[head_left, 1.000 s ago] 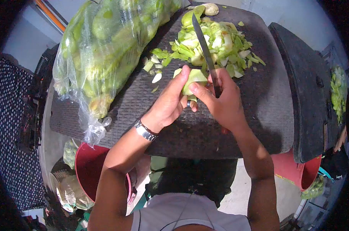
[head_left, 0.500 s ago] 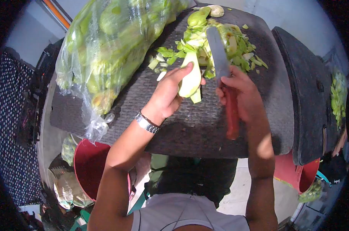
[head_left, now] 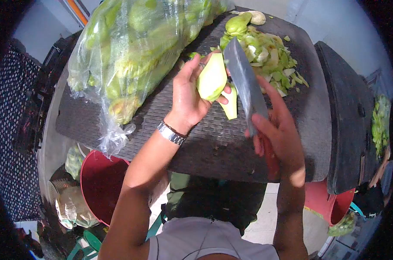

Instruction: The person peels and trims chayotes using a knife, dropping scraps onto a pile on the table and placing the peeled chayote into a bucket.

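Note:
In my left hand lies a peeled, pale green, pear-shaped fruit that looks like a chayote. Its narrow end points away from me and my fingers curl round its underside. A pale green strip shows just below my fingertips; I cannot tell whether it touches the hand. My right hand is closed on a knife, its wide grey blade tilted up and left, close beside the fruit. The red knife handle is mostly hidden by the hand. Beyond the blade is a pile of green peelings.
A clear plastic bag full of green fruit covers the left of the dark woven table. An unpeeled green fruit and a pale one lie at the back. Red buckets stand below on both sides.
The knife has swung down and toward me, its blade now turned more broadside. My left hand has rolled palm up, turning the fruit. The view has shifted slightly.

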Available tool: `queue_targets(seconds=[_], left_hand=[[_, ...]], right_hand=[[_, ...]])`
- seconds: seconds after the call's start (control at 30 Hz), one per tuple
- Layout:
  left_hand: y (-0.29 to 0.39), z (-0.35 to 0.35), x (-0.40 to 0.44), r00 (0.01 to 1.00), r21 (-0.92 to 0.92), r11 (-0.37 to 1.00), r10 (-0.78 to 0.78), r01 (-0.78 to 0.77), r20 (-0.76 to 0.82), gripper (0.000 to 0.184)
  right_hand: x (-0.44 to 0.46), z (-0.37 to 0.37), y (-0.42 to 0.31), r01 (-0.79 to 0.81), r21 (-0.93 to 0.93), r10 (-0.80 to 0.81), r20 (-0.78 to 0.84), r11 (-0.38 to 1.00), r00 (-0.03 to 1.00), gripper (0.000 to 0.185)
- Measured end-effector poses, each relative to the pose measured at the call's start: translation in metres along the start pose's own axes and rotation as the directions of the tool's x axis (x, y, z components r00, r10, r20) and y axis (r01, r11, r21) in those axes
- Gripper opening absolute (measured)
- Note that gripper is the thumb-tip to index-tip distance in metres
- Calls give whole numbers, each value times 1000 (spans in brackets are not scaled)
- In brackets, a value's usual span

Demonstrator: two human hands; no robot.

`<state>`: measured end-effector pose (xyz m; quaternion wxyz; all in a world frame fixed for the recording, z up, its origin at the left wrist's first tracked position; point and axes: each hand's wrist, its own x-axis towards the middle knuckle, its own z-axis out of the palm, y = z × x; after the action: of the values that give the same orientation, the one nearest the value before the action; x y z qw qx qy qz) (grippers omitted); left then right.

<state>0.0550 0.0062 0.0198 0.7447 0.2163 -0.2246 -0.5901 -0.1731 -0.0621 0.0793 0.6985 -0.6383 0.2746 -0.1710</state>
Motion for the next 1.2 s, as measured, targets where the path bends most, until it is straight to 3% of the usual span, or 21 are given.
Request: queue_targets(seconds=[0.03,0.07,0.17,0.3,0.33,0.43,0.53,0.63,0.73,0.87,0.97,1.13,1.2], left_hand=[[3,5,-2,999,-34,999,10,-9,30,60],[0,15,-4,994,-84,995,45,-53,-100,56],[-1,20,-2,990,-273,959,38,-74,-134,53],[-6,0,-3,1000,-219,975,20,-22,-10,40],[-8,0,-1,995,-233,972,6,-28,-97,29],[-18,14,2,935,-235,967,8,-97,-354,22],[-27,22,0,908,-238,966,-11,-98,-418,25],[-36,-2,3,913,-255,959,9,-123,-408,30],[-41,-17,0,946,-330,933,29,-141,-322,36],[-40,-21,-3,901,-236,952,81,-198,-426,42],[-35,-12,-6,880,-183,955,129,-235,-458,33],[-36,-12,-10,918,-214,968,37,-132,-396,35],[-36,-14,-9,928,-211,970,38,-123,-369,35]], right_hand=[[-11,4,0,-27,-14,27,2,1000,1000,77],[-21,10,0,-61,11,61,-10,998,998,78],[-45,20,4,-118,51,121,-63,992,991,79],[-63,21,32,-62,-64,49,-190,996,981,71],[-65,20,40,-49,-112,23,-225,992,974,69],[-57,16,53,229,-625,-389,-130,746,912,61],[-41,24,37,295,-861,-599,-14,414,800,54],[-32,44,25,140,-896,-480,-90,422,872,55],[-15,53,40,130,-903,-508,-107,409,854,69],[8,56,54,253,-880,-565,-21,401,825,82],[15,55,55,327,-839,-584,13,435,811,84],[24,54,57,344,-783,-516,34,519,856,101],[22,57,51,356,-760,-505,42,544,862,96]])
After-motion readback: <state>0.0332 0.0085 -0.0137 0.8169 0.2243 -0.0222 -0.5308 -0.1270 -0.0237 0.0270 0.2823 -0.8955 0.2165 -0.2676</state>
